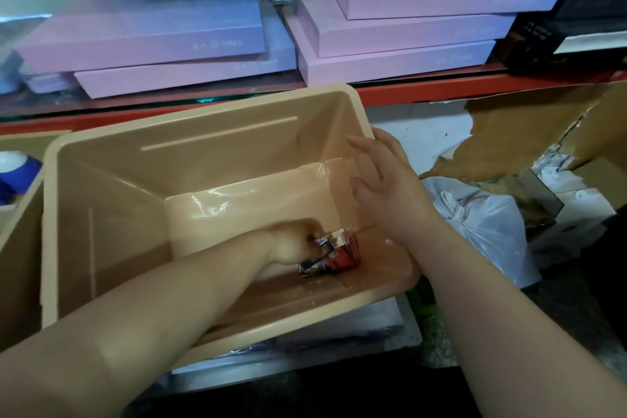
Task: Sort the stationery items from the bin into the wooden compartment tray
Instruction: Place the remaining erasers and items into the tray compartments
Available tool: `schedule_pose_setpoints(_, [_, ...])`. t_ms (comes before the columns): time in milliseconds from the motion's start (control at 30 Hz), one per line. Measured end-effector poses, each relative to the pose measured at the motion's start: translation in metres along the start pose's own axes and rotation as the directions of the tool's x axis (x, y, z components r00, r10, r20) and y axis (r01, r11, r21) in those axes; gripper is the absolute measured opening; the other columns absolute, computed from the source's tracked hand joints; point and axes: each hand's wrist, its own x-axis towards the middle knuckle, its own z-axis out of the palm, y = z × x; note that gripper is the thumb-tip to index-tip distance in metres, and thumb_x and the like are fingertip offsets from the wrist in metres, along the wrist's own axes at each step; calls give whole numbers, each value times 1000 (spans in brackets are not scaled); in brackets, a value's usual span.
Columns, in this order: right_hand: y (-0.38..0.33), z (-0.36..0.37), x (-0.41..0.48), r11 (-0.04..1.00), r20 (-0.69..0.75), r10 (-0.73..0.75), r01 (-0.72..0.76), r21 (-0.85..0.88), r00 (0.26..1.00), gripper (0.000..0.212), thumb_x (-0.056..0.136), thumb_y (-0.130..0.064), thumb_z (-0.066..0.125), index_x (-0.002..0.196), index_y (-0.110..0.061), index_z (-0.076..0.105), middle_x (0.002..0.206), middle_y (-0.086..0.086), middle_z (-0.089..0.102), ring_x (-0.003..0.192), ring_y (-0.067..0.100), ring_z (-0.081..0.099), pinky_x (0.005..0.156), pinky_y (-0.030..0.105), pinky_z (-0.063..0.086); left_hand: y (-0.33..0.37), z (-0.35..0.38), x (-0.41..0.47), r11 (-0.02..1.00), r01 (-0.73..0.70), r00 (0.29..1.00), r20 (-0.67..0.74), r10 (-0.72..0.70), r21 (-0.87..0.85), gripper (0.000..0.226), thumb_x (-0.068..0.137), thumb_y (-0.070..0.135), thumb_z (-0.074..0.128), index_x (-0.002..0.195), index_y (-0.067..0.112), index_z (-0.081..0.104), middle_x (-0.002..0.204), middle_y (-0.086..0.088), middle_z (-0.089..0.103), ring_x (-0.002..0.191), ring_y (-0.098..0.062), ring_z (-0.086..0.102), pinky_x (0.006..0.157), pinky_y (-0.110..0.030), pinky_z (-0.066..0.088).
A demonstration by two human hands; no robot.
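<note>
a stockroom or shop storage: stacked lilac gift boxes (142,34) on red metal shelving (424,90), torn cardboard (529,132).

Left hand (291,242) on packets (337,253) in bin (135,176)

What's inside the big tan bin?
A small bunch of packets, one red, others dark and silvery, lies in the near right corner of the bin. The left hand grips them, so it covers part of the bunch and anything beneath it.
</note>
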Motion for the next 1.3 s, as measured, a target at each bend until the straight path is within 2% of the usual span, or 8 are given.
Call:
schedule_pose_setpoints(300, [0, 0, 0, 1000, -8, 11, -11, -11, 1000, 50, 85, -7, 51, 130, -27, 41, 147, -10, 21, 122, -3, 30, 79, 1, 26, 14, 6, -6, 994, 53, 999, 3, -53, -98, 35, 84, 35, 61, 109, 12, 54, 108, -8, 61, 98, -20, 55, 80, -26, 37])
schedule_pose_setpoints(433, [1, 0, 1, 1000, -6, -4, 4, -7, 1000, 50, 85, -6, 51, 130, -26, 42, 147, -9, 21, 102, -17, 25, 71, -2, 27, 16, 8, -8, 980, 70, 997, -7, -72, -185, 32, 82, 32, 64, 108, 14, 56, 101, -6, 61, 95, -19, 56, 75, -20, 38])
schedule_pose_setpoints(567, [2, -1, 1, 1000, -3, -21, 21, -5, 1000, 49, 86, -6, 51, 130, -26, 42, 147, -8, 21, 97, -22, 21, 72, -2, 27, 15, 9, -11, 945, 44, 999, 12, -43, -323, 20, 80, 14, 67, 94, 20, 54, 78, 3, 57, 73, -8, 51, 54, -1, 35])
schedule_pose_setpoints(733, [2, -1, 1, 999, -16, -28, 28, -18, 999, 50, 86, -7, 51, 130, -27, 42, 147, -9, 21, 102, -17, 25, 72, -2, 27, 9, 15, -7, 910, 76, 996, -4, -85, -407, 34, 74, 10, 69, 102, 19, 52, 100, -5, 63, 100, -22, 59, 93, -29, 45])
schedule_pose_setpoints(900, [1, -1, 1, 999, -30, -23, 23, -22, 999, 49, 85, -7, 51, 130, -28, 42, 147, -10, 21, 107, -10, 29, 76, 4, 26, 17, 12, -11, 834, 21, 999, -14, -35, -551, 33, 79, -13, 56, 79, 19, 53, 71, 8, 54, 66, 2, 50, 54, 2, 38])
schedule_pose_setpoints(1100, [-3, -1, -1, 999, -43, -25, 24, -43, 999, 49, 86, -12, 53, 131, -28, 41, 148, -10, 19, 124, -1, 30, 78, 4, 24, 9, -6, -28, 846, 5, 986, -141, -94, -533, 22, 79, -2, 62, 74, 17, 53, 69, 3, 52, 62, -5, 47, 52, -7, 39])
schedule_pose_setpoints(1233, [-12, 0, -3, 971, -198, -101, 54, -234, 975, 43, 85, -18, 56, 127, -22, 49, 148, 0, 27, 131, 18, 29, 105, 31, 26, 9, -26, -56, 826, -43, 975, -202, -87, -563, 22, 80, 2, 63, 69, 19, 54, 59, 7, 55, 56, -3, 49, 51, -13, 40])
schedule_pose_setpoints(1300, [-26, 4, -4, 934, -341, -242, 124, -335, 908, 35, 82, -23, 52, 115, -14, 59, 137, 12, 44, 122, 22, 35, 100, 43, 33, 14, -40, -77, 798, -94, 965, -253, -75, -595, 25, 80, 4, 64, 66, 20, 52, 54, 9, 53, 50, -1, 48, 46, -10, 38])
